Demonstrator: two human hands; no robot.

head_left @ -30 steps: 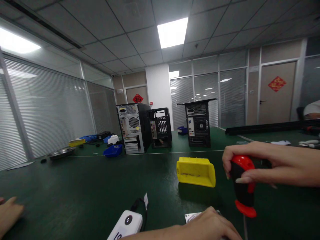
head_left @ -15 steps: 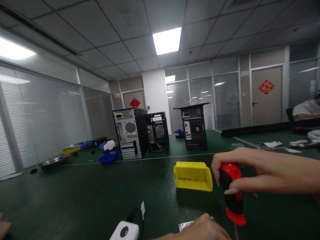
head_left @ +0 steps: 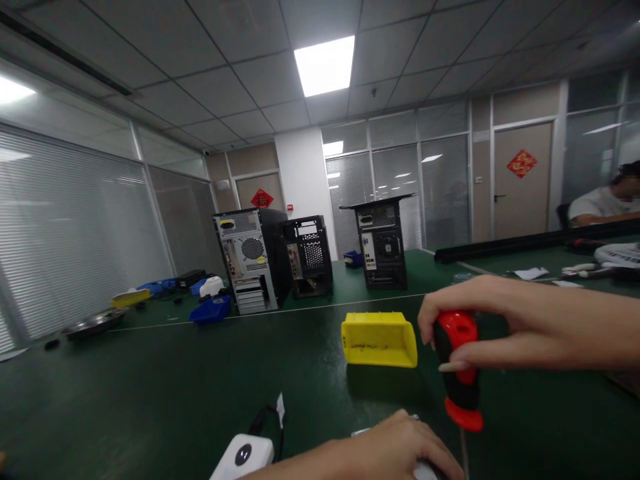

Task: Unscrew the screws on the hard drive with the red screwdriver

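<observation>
My right hand [head_left: 505,323] is closed around the thick red and black handle of a screwdriver [head_left: 461,387]. The tool stands nearly upright, its thin shaft pointing down past the bottom edge of the view. Low in the frame, my left hand [head_left: 395,440] is beside that shaft, its fingers curled down over something pale, mostly covered by the hand and cut off by the frame. A light metal edge [head_left: 361,432] peeks out behind the knuckles. Just beyond the hands, a yellow bin [head_left: 380,341] lies with its opening toward me and small dark bits inside.
Three computer cases [head_left: 255,260] stand farther back on the green table [head_left: 150,393]. A white device [head_left: 243,459] with a cable is left of my left hand. Blue bins [head_left: 210,309] and a metal bowl [head_left: 95,323] lie left. A person [head_left: 603,203] sits far right.
The view has shifted slightly, so the background sits a little left and higher. My left hand covers more of the pale metal piece. The right hand keeps its grip on the screwdriver.
</observation>
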